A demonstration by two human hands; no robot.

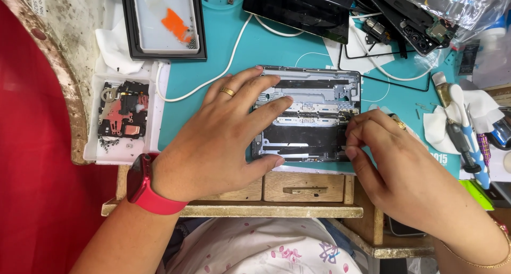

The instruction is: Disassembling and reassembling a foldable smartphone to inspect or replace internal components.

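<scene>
Opened grey metal tablet chassis [311, 117] flat on teal work mat [213, 66], both hands on it.

Surface: teal mat over a worn wooden bench with one small drawer [303, 187] at the front edge; red wall or panel at left. Left hand [223, 135], one gold ring, red wrist band, lies spread wide and flat over the chassis' left half, holding nothing. Right hand [394, 167], one ring, fingertips pinched narrow at the chassis' right edge; whether they grip anything, cannot tell. One white plastic tray of small dark parts [123, 119] left of mat. One black-framed tray with an orange blob [167, 21] above it. One dark screen panel [298, 7] beyond the chassis. One white cable [213, 82] crosses the mat. Tools on white tissue at right [463, 130], count unclear.
</scene>
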